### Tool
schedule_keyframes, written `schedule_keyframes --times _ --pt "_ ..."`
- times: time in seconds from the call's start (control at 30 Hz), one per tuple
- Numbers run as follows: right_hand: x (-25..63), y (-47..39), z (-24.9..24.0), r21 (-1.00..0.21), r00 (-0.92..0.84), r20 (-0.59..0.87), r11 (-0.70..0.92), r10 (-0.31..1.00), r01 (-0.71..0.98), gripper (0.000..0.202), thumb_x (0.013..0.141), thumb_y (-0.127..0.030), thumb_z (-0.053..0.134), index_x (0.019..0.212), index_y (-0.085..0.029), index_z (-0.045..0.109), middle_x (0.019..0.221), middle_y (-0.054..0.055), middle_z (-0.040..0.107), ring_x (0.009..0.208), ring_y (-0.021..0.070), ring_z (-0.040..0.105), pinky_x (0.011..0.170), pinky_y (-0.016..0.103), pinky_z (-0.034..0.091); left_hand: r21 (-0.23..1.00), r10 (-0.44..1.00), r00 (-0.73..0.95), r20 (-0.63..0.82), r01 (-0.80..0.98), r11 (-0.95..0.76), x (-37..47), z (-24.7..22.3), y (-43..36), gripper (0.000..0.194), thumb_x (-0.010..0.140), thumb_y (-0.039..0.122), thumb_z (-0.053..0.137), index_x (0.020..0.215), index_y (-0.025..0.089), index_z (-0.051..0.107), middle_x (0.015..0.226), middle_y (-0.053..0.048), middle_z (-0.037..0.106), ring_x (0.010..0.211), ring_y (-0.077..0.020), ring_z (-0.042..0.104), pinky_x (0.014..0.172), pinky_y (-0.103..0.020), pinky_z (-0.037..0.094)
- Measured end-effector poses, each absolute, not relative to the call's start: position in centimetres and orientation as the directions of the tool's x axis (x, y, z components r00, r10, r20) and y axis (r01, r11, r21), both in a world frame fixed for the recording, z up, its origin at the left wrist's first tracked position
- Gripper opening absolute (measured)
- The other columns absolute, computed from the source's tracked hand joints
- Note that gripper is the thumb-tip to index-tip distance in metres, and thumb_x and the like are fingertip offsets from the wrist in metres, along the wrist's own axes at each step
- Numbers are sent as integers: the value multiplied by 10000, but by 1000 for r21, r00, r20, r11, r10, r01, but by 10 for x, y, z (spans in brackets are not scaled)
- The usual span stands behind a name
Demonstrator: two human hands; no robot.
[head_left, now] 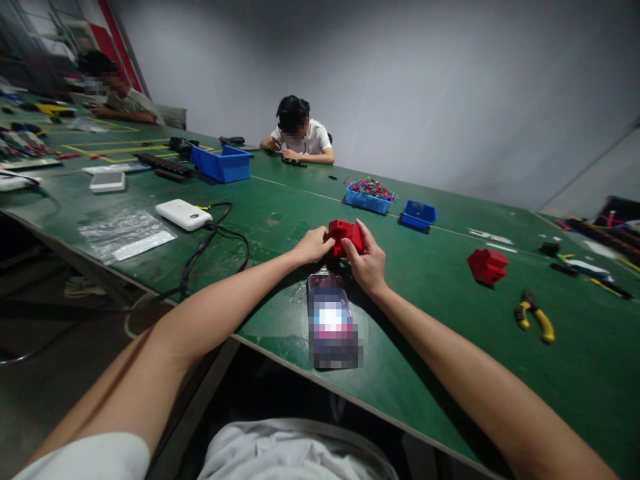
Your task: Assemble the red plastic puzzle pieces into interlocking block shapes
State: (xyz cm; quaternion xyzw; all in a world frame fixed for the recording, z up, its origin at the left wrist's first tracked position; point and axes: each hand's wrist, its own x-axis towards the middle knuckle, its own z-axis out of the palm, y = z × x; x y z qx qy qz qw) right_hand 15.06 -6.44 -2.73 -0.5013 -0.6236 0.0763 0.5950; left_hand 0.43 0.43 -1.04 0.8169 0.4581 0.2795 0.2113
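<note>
Between my two hands is a red angular block (345, 233) with small holes in its faces. My right hand (369, 260) wraps its right side, thumb across the front and fingers behind. On the block's left lower edge, the fingers of my left hand (314, 247) are closed in a pinch; whether they hold a smaller piece there is hidden. Just below my hands a phone (333, 323) lies on the green table (425, 373), its screen lit. A second red block (487, 265) of similar shape rests off to the right, near yellow-handled pliers (534, 317).
Beyond my hands stand a blue bin of coloured wires (370, 197) and a small blue bin (419, 215). To the left lie a white power bank (184, 215) with black cables (200, 260) and a plastic bag (127, 235). A co-worker (305, 137) sits across the table.
</note>
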Motion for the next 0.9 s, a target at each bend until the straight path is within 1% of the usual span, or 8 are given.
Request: schedule_keyframes --times 0.13,0.3,0.43,0.5,0.57,0.67,0.77,0.9 --pt "148 -68 -25 -659 180 684 493 707 567 619 754 -510 664 1282 -214 538 1205 115 640 1042 260 634 913 412 500 607 870 423 254 630 -484 3 -9 3 208 853 302 491 889 123 590 889 -88 664 764 -181 588 669 -266 422" --pt "148 -68 -24 -679 193 675 496 712 541 675 690 -495 728 1246 -187 501 1151 134 648 985 251 648 857 387 527 606 852 444 277 608 -513 2 -10 5 196 849 274 485 901 118 591 899 -89 662 767 -183 585 668 -266 413" --pt "148 -68 -23 -664 193 685 494 703 561 626 672 -490 741 1185 -198 533 1156 123 643 968 249 644 848 393 529 601 836 463 294 590 -538 2 -11 6 194 848 275 489 904 116 585 887 -82 659 749 -176 577 653 -264 404" --pt "148 -68 -23 -641 165 701 511 694 573 587 688 -485 733 1174 -208 554 1169 113 636 984 247 634 879 407 517 604 837 463 292 589 -537 1 -11 6 193 847 270 491 903 112 588 882 -81 658 742 -173 576 651 -261 402" --pt "148 -68 -23 -609 131 724 537 677 584 536 710 -481 721 1152 -212 586 1190 113 611 1042 250 604 921 415 498 611 841 461 284 589 -529 0 -9 5 194 851 269 490 897 111 592 873 -78 657 737 -170 576 653 -259 403" --pt "149 -68 -23 -569 128 750 533 649 626 484 709 -499 720 1091 -211 647 1196 125 543 1094 261 551 892 399 513 616 848 454 272 595 -516 0 -8 5 211 862 293 488 864 111 595 840 -74 653 719 -166 570 645 -259 397" --pt "150 -69 -24 -538 127 760 507 638 673 480 697 -520 726 1083 -238 675 1133 108 500 1034 250 545 823 383 536 604 847 447 286 602 -522 1 -9 6 218 867 305 487 846 113 589 816 -71 650 696 -160 558 627 -255 388" --pt "150 -70 -24 -449 70 801 518 595 728 472 713 -524 715 1110 -271 676 1092 81 479 996 235 534 838 398 523 610 839 451 303 585 -535 2 -10 4 195 857 297 494 856 120 578 810 -60 650 678 -150 547 606 -246 380"
